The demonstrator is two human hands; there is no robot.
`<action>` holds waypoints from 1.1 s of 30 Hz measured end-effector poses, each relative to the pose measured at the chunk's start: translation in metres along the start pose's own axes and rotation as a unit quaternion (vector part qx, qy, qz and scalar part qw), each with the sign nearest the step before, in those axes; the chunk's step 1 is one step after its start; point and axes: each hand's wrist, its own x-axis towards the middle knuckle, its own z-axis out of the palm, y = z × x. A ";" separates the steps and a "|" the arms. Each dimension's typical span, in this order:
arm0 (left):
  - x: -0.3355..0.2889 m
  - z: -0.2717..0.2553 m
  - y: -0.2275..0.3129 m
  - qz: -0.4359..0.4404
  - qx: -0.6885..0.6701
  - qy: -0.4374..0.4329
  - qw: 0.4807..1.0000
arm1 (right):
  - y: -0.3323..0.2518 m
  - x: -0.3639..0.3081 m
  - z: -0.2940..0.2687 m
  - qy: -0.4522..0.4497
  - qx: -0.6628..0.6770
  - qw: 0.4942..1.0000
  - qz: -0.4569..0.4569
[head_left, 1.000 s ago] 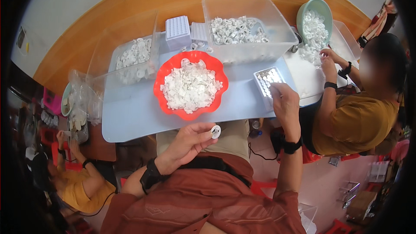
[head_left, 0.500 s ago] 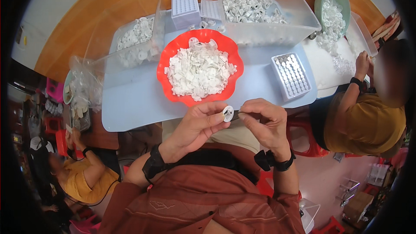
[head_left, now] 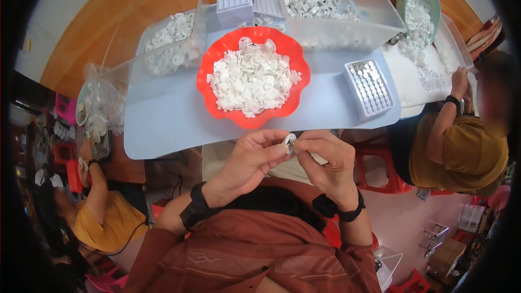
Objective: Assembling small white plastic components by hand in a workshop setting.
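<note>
In my left hand [head_left: 254, 158], pinched by thumb and fingers, sits a white round part [head_left: 291, 139]; just right of that grip, my right hand [head_left: 329, 157] meets it, fingertips drawn together; on what, I cannot tell.

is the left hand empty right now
No, the left hand pinches a small round white part between its thumb and fingers.

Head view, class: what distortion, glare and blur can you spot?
Head view: the wooden panel bows into an arc, corners black; head view: round silvery pieces shine brightly; head view: the right-side co-worker's head is blurred, and the small white part in the left hand shows little fine detail.
</note>
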 end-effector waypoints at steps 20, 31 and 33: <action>-0.005 0.005 -0.024 0.004 0.055 0.046 0.997 | -0.005 -0.017 0.001 -0.019 -0.093 0.994 0.044; -0.004 0.003 -0.027 0.014 0.048 0.052 0.997 | 0.004 -0.027 0.010 0.003 -0.188 0.980 -0.069; -0.004 0.004 -0.028 0.012 0.044 0.058 0.997 | 0.004 -0.032 0.011 0.010 -0.196 0.978 -0.068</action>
